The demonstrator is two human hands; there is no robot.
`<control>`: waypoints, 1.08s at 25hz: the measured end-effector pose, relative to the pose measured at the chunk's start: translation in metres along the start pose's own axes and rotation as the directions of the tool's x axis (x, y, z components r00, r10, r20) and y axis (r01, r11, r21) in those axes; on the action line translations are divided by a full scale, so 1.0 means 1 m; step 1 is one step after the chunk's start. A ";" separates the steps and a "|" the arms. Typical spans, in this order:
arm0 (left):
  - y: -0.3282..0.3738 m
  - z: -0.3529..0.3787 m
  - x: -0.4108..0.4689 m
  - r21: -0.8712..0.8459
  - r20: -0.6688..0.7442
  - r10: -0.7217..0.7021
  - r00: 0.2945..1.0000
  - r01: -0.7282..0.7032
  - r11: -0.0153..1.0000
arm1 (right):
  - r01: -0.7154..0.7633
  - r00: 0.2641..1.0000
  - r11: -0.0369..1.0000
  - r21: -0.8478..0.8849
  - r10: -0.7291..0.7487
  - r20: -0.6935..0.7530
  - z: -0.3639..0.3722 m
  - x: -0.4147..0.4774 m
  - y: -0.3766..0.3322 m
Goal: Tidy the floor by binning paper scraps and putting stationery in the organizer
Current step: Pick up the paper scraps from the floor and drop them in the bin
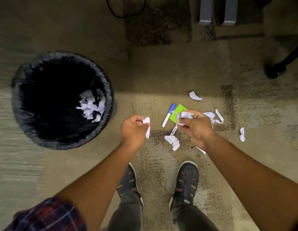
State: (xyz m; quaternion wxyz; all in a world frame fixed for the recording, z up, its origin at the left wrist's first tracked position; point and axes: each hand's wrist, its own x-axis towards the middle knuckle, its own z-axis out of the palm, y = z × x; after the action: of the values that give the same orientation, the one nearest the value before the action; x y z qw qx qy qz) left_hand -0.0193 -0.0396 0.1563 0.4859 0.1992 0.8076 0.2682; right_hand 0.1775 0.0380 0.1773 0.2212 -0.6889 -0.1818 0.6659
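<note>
1. Left of my fingers, past a strip of bare floor [136,77], stands the bin [61,99]; its black liner is folded over the round rim and the mouth is fully open, with white scraps [91,105] lying against the inner wall on the side nearest my hands.
2. My left hand [133,129] is curled around a paper strip [147,126], whose end hangs below the fingertips.
3. My right hand [197,129] is clenched on a crumpled wad [185,116] held at the fingertips.
4. Just beyond and between both sets of fingers lies a blue-capped marker [168,116], its barrel overlapping the edge of a green sticky pad [179,109]. A second marker [173,130] pokes out from under my right fingers.
5. Loose pieces ring the right hand: one cluster [173,141] just under the fingers, a curl [215,117] beyond the knuckles, one scrap [195,96] farther ahead, another [242,134] out to the right.
6. Below my wrists, both shoes [187,182] stand apart, with speckled floor showing between them.
</note>
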 end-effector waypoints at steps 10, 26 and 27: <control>0.037 -0.161 -0.034 -0.442 -0.248 -0.180 0.952 0.054 0.895 | 0.002 0.947 1.000 0.030 -0.011 0.321 0.199 -0.089 -0.024; 0.050 -0.194 -0.011 -0.373 -0.379 -0.174 0.909 0.022 0.928 | -0.055 0.956 0.993 -0.104 0.083 0.283 0.223 -0.102 -0.025; 0.056 -0.187 -0.011 -0.331 -0.407 -0.117 0.906 -0.027 0.943 | -0.036 0.958 0.995 -0.094 0.061 0.280 0.217 -0.100 -0.025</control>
State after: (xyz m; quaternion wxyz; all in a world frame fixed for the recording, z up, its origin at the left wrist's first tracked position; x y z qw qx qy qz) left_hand -0.1774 -0.0474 0.2711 0.3327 0.0340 0.8414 0.4246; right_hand -0.0428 0.0176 0.2715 0.1461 -0.6003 -0.2236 0.7539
